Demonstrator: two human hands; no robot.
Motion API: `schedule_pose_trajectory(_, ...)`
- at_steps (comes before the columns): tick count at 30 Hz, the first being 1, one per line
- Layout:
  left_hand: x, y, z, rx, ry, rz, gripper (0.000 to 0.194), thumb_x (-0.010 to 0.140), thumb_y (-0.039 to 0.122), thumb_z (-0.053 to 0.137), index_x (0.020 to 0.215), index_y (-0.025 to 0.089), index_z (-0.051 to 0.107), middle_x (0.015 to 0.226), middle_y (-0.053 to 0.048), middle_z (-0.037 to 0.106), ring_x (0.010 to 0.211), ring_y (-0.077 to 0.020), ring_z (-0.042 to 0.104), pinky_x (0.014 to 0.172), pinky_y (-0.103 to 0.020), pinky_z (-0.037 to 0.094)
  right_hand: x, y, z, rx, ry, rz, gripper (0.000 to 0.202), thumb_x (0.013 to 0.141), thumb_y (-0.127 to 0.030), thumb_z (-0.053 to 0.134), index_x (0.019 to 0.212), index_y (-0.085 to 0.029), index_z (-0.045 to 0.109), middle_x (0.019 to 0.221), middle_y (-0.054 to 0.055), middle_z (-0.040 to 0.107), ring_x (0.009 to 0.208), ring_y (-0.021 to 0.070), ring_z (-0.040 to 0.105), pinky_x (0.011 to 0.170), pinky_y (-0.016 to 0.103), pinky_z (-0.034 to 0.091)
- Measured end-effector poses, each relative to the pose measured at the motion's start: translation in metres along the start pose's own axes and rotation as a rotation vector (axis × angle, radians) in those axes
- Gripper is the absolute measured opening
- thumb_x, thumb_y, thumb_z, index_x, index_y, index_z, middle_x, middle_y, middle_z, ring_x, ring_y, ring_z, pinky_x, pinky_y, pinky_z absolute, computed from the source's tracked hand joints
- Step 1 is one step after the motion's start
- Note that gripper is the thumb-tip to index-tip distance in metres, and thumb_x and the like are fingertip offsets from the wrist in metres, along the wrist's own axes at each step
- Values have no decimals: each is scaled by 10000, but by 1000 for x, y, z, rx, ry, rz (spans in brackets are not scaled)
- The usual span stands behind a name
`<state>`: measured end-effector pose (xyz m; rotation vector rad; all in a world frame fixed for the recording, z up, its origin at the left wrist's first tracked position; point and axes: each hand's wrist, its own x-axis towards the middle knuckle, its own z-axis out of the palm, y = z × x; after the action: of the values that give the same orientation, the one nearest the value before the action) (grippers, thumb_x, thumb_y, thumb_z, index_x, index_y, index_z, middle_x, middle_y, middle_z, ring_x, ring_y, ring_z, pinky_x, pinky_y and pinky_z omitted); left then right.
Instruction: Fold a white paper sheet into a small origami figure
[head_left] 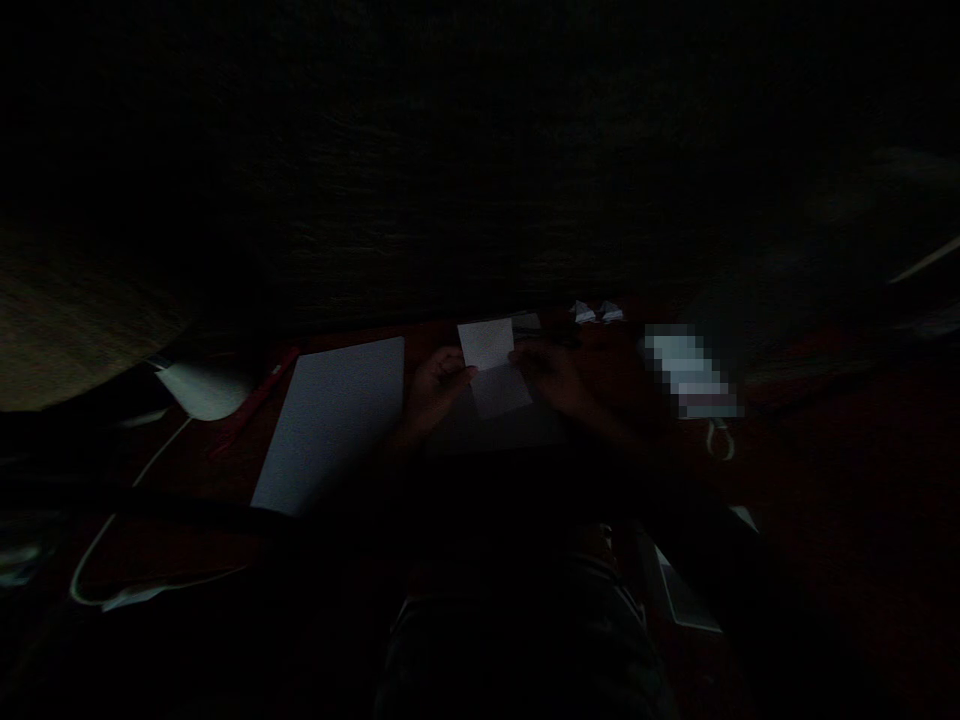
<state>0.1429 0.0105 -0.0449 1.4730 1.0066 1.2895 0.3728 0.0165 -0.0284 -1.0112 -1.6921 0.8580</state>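
Note:
The scene is very dark. A small pale sheet of paper [491, 342] with a crease across its middle is held up between my two hands. My left hand [439, 385] pinches its left edge, thumb lying near the crease. On the opposite edge, my right hand [553, 372] has its fingers closed on the paper. The part above the crease looks brighter than the part below. Under the paper lies a dark grey flat sheet or board [495, 430], its edges hard to make out.
A large white sheet [337, 410] lies left of my hands, beside a red strip [262, 395]. Further left are a white rounded object [202, 390] and a pale cable [97, 540]. Two small folded paper pieces [598, 312] stand behind. A blurred-out device [690, 370] is right.

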Motion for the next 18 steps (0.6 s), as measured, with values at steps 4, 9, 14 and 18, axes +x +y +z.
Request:
schedule_pose_trajectory(4,-1,-4,2,-22,-59,-10,448,769,486,920,1065,225,707,961,-77,831,964,-269,799,822,-369,622,3,3,0,105,-9,28,291,899,-501,719,805,-226,707,829,19,734,807,205,679,735,316,539)
schedule_pose_trajectory(9,-5,-4,4,-32,-44,-65,564,718,523,966,1145,211,768,1022,-96,845,951,-278,804,826,-376,634,3,8,1,100,-18,15,175,890,-384,719,833,-218,717,866,34,766,839,220,718,795,344,579)
schedule_pose_trajectory(14,-5,-4,1,63,75,-115,498,771,688,877,874,209,791,773,-39,787,690,-212,722,592,-304,540,0,9,5,50,-118,-72,112,892,-280,659,849,-213,738,898,45,787,878,219,747,840,353,593)
schedule_pose_trajectory(18,-4,-5,-3,140,54,-134,478,765,681,868,814,213,789,734,-28,761,625,-187,666,559,-294,481,0,11,5,-15,-161,-71,116,845,-183,645,883,-218,749,930,39,806,852,208,750,816,338,588)
